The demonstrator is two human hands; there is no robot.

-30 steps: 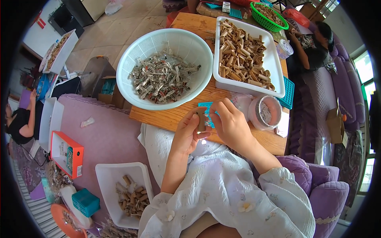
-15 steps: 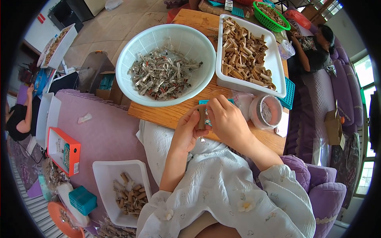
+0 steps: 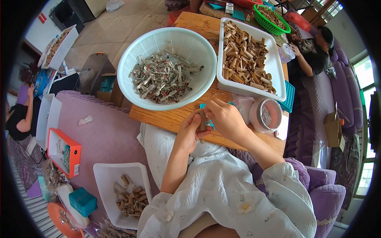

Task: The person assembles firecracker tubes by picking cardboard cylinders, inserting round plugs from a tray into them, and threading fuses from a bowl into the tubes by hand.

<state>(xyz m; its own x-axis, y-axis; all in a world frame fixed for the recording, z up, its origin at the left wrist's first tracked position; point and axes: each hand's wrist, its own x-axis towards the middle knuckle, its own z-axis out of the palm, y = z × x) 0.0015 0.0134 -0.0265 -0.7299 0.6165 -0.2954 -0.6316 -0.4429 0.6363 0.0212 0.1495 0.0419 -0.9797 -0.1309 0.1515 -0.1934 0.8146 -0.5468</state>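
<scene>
A short brown tube, like rolled cardboard, is held upright between the thumb and fingers of my left hand. My right hand is closed in a pinch against the tube's upper right side. Whatever its fingertips hold is hidden. Both hands are over the wooden table's near edge, with a small blue-green piece partly showing behind them. Beyond them stand a pale colander heaped with clear, wiry bundles and a white tray of loose brown tubes.
A round tub with greyish contents sits beside my right hand, near a teal rack. To my lower left, a white bin holds filled tubes beside an orange box. People sit at far left and right.
The right fingertips have shifted slightly left over the tube's top. The shiny bit below the tube shows less now. At the right, the other person's hand has moved to the lidded cup.
</scene>
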